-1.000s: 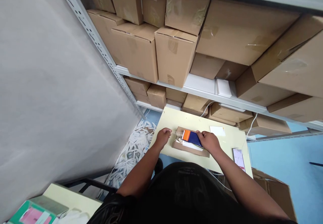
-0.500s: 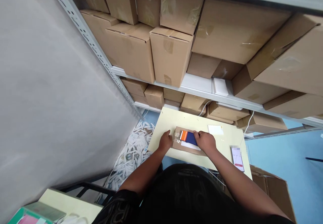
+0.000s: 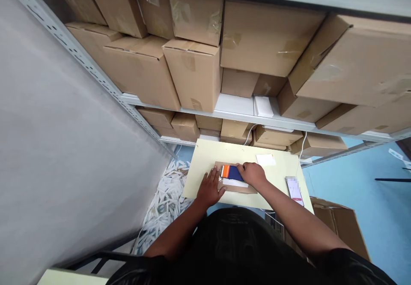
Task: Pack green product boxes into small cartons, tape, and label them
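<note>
A flat brown cardboard piece (image 3: 239,188) lies on a small pale yellow table (image 3: 205,156). On it rests a slim pack, orange at its left end and dark blue for the rest (image 3: 231,172), with a white sheet (image 3: 234,183) under its near edge. My left hand (image 3: 210,187) lies flat with fingers stretched out on the left end of the cardboard, touching the orange end. My right hand (image 3: 253,173) is curled over the pack's right end, pressing or gripping it.
A phone with a lit screen (image 3: 294,189) and a white card (image 3: 265,160) lie on the table's right side. Metal shelving (image 3: 237,115) packed with brown cartons stands behind. White paper strips (image 3: 167,195) litter the blue floor at left; an open carton (image 3: 337,220) sits at right.
My left hand moved from the table's left onto the cardboard's left end and flattened. The right hand stayed on the pack. The camera tilted slightly, shifting the scene left.
</note>
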Demonstrator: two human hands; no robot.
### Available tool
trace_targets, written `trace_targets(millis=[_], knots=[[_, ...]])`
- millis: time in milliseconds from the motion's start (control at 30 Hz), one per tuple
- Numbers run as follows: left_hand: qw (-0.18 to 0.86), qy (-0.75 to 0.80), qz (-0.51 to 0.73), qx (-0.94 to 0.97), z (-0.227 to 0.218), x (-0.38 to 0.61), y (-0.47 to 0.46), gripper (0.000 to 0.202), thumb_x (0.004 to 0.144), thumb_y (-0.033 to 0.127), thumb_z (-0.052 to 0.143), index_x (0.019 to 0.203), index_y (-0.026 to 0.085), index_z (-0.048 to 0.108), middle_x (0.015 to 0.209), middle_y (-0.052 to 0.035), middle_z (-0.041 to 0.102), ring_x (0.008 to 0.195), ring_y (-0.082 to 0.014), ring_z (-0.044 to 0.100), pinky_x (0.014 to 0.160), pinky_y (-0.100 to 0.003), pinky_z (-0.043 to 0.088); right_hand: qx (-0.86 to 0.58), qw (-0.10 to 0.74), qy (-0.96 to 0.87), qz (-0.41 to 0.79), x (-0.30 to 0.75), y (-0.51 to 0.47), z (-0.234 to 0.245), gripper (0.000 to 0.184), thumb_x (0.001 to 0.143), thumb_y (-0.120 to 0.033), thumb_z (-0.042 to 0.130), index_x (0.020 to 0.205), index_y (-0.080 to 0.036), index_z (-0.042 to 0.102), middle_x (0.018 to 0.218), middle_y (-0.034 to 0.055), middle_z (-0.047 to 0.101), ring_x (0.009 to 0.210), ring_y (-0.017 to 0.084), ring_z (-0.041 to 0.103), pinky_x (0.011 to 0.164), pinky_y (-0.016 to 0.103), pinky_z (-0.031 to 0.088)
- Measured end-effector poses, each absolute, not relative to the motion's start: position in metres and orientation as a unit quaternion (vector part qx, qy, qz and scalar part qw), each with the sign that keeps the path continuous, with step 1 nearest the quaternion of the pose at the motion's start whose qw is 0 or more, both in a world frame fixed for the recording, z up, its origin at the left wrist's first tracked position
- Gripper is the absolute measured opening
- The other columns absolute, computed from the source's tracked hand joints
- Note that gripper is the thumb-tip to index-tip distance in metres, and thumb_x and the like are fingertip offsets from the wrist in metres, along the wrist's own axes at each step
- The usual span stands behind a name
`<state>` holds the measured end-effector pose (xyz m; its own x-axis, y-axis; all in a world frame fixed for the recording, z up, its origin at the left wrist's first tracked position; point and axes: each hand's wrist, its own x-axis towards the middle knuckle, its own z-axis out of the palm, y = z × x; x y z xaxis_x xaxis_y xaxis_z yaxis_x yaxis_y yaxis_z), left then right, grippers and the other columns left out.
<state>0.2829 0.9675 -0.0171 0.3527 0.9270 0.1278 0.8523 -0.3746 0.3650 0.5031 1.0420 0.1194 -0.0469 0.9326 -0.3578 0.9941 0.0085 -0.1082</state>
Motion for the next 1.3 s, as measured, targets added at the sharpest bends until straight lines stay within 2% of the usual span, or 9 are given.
trace_targets(millis=[267,467,700,900,1000,1167,1300], knots=[[0.092,0.546,0.138,0.821,-0.017,0.278,0.97,0.087,0.097,0.053,0.051,0.165,0.011,0.019,0.17,-0.0208,0.022,0.154,-0.0352,0.032,0.121,-0.052,0.031,0.704,0.084,0.687,-0.159,0.628,1.033,0.118,0.068,0.104,-0.063,0.028,0.078,-0.02,0.075,0.086,0.0139,0.077,0.088,0.028,0.072,0.071,0.032,0.042],[0.08,0.54,0.126,0.828,-0.018,0.277,0.972,0.087,0.098,0.054,0.05,0.166,0.013,0.016,0.17,-0.02,0.021,0.153,-0.0343,0.034,0.12,-0.053,0.033,0.725,0.092,0.662,-0.169,0.718,1.016,0.096,0.069,0.103,-0.066,0.028,0.074,-0.022,0.072,0.079,0.0105,0.076,0.084,0.025,0.071,0.067,0.031,0.04],[0.077,0.539,0.109,0.832,-0.014,0.277,0.973,0.087,0.098,0.053,0.05,0.166,0.012,0.014,0.17,-0.021,0.021,0.154,-0.0346,0.031,0.12,-0.052,0.033,0.696,0.13,0.671,-0.22,0.714,1.032,0.053,0.067,0.104,-0.061,0.028,0.089,-0.02,0.077,0.099,0.014,0.078,0.097,0.027,0.071,0.079,0.033,0.045],[0.114,0.542,0.12,0.824,-0.011,0.278,0.975,0.087,0.097,0.052,0.053,0.165,0.011,0.017,0.17,-0.0224,0.019,0.153,-0.0364,0.032,0.12,-0.054,0.034,0.692,0.116,0.662,-0.263,0.696,1.044,0.03,0.066,0.103,-0.062,0.033,0.087,-0.016,0.078,0.099,0.0167,0.078,0.101,0.029,0.07,0.087,0.036,0.046],[0.131,0.54,0.135,0.82,-0.011,0.278,0.975,0.087,0.097,0.051,0.054,0.165,0.011,0.017,0.17,-0.0229,0.018,0.154,-0.0375,0.031,0.119,-0.054,0.036,0.716,0.103,0.608,-0.327,0.688,1.051,0.018,0.062,0.099,-0.063,0.042,0.085,-0.014,0.077,0.098,0.0175,0.077,0.097,0.028,0.071,0.085,0.034,0.047],[0.148,0.543,0.143,0.814,-0.013,0.278,0.974,0.087,0.098,0.048,0.052,0.166,0.012,0.012,0.171,-0.0221,0.013,0.154,-0.0376,0.03,0.119,-0.055,0.036,0.737,0.119,0.53,-0.401,0.683,1.041,-0.004,0.049,0.098,-0.049,0.047,0.087,-0.012,0.078,0.086,0.0125,0.078,0.077,0.023,0.072,0.072,0.03,0.049],[0.171,0.543,0.151,0.808,-0.014,0.278,0.974,0.088,0.099,0.047,0.052,0.166,0.015,0.006,0.172,-0.0216,0.009,0.156,-0.0375,0.026,0.12,-0.056,0.036,0.762,0.126,0.5,-0.392,0.683,1.015,-0.013,0.047,0.095,-0.048,0.053,0.086,-0.009,0.078,0.092,0.0195,0.078,0.084,0.027,0.073,0.075,0.032,0.048]])
